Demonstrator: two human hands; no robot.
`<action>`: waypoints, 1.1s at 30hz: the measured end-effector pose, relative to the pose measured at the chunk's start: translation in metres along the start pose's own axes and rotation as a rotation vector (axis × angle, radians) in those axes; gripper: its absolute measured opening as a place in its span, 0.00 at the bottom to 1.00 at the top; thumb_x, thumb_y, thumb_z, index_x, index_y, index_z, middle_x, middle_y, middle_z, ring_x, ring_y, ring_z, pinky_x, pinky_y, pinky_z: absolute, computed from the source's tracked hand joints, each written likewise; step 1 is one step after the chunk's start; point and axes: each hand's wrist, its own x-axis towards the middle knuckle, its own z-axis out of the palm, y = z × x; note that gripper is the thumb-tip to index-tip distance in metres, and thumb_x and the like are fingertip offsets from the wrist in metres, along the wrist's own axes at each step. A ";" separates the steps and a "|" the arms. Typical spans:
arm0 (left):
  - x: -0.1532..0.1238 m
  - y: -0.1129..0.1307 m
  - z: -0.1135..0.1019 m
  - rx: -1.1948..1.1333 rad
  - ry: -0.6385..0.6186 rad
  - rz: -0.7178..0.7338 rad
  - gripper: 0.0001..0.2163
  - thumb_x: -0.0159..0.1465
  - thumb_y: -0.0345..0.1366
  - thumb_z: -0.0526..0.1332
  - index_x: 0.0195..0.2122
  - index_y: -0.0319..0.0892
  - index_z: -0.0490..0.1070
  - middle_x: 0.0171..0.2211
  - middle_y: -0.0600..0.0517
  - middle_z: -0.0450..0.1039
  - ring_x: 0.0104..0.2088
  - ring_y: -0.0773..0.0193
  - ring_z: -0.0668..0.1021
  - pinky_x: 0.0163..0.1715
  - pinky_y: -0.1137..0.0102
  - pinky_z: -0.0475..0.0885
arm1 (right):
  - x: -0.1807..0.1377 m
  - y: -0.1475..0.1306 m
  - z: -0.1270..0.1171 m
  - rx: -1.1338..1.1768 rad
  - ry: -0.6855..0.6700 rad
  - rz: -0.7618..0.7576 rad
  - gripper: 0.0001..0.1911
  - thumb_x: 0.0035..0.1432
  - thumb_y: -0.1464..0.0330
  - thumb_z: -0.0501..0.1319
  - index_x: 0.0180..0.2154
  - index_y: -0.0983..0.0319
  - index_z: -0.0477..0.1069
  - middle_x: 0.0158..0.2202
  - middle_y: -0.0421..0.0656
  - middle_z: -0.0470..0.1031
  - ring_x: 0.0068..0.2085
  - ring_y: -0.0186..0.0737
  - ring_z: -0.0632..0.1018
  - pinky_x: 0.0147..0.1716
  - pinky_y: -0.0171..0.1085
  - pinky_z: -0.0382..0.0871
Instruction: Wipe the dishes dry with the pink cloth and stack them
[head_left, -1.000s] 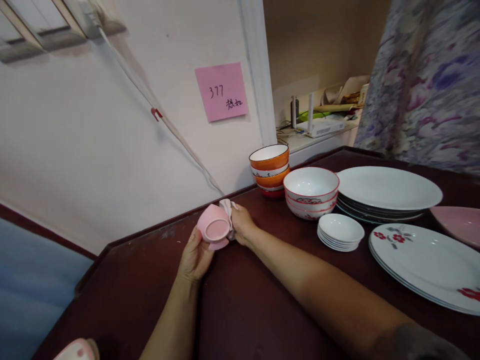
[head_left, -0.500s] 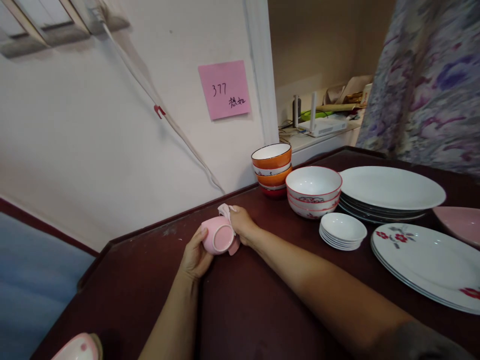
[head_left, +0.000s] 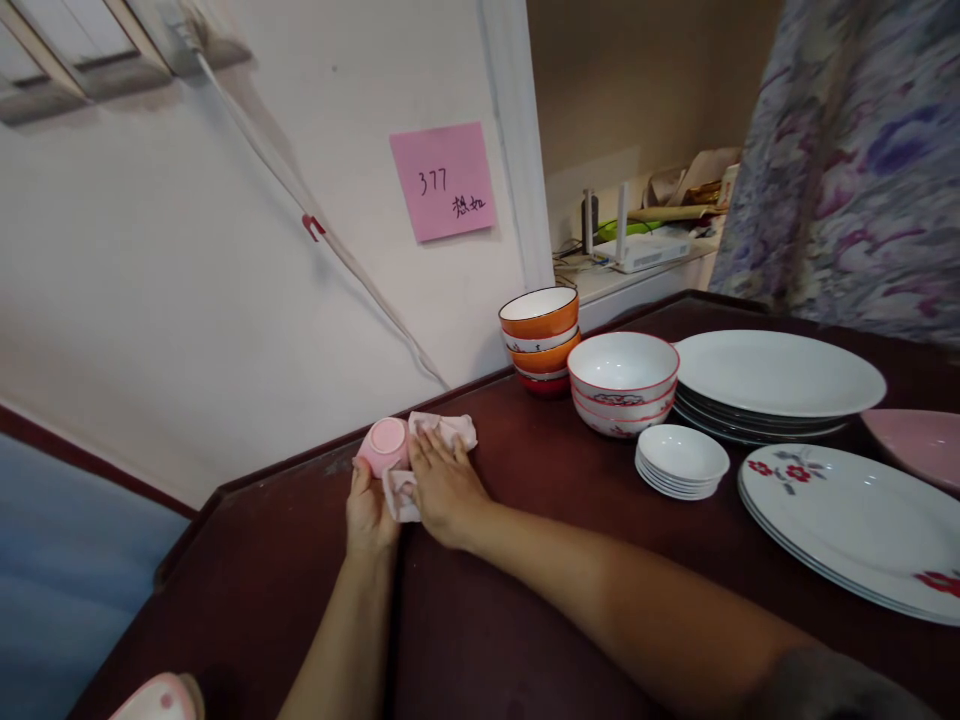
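A small pink bowl (head_left: 387,443) is tipped so that its round base faces me, near the wall side of the dark table. My left hand (head_left: 372,510) is closed round its lower left side. Against the right side of the bowl, my right hand (head_left: 448,490) presses a pale pink-white cloth (head_left: 459,430). The fingers of that hand lie stretched across the cloth, and the cloth's folds show above and below them. The bowl's inside is turned away and hidden.
On the right stand stacked orange and red bowls (head_left: 541,312), red-rimmed white bowls (head_left: 624,365), small white dishes (head_left: 682,455), large white plates (head_left: 780,372), flowered plates (head_left: 862,520) and a pink dish (head_left: 919,440). A pink-rimmed dish (head_left: 159,698) sits bottom left. The wall borders the table's back.
The pink bowl has moved left and slightly up, its base turning upward. My right hand has shifted left, from pinching the cloth at the rim to lying flatter over the spread cloth.
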 end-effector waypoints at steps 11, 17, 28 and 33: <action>-0.001 -0.003 0.020 -0.089 0.053 -0.044 0.17 0.69 0.34 0.50 0.57 0.39 0.67 0.44 0.44 0.79 0.44 0.60 0.80 0.51 0.65 0.72 | 0.011 0.026 -0.022 0.190 0.086 0.035 0.31 0.67 0.60 0.46 0.66 0.68 0.47 0.69 0.52 0.45 0.69 0.47 0.47 0.65 0.53 0.39; -0.008 0.000 0.027 -0.044 0.080 -0.017 0.17 0.68 0.27 0.50 0.56 0.37 0.68 0.41 0.43 0.80 0.39 0.62 0.81 0.44 0.69 0.76 | 0.023 0.031 -0.012 0.390 0.223 0.095 0.31 0.62 0.63 0.55 0.63 0.68 0.55 0.64 0.54 0.58 0.64 0.47 0.58 0.63 0.46 0.49; -0.013 -0.012 0.036 0.049 0.043 -0.012 0.12 0.65 0.28 0.56 0.48 0.38 0.74 0.43 0.45 0.79 0.39 0.63 0.81 0.43 0.69 0.76 | 0.035 0.047 -0.009 0.689 0.362 0.293 0.17 0.59 0.69 0.56 0.49 0.63 0.73 0.47 0.47 0.73 0.49 0.41 0.73 0.52 0.41 0.64; -0.011 -0.007 0.028 0.062 0.060 0.018 0.08 0.64 0.28 0.58 0.42 0.36 0.75 0.39 0.45 0.79 0.36 0.63 0.81 0.39 0.70 0.77 | 0.031 0.045 -0.014 0.673 0.147 0.196 0.39 0.42 0.72 0.69 0.58 0.64 0.63 0.58 0.51 0.63 0.58 0.45 0.66 0.59 0.43 0.57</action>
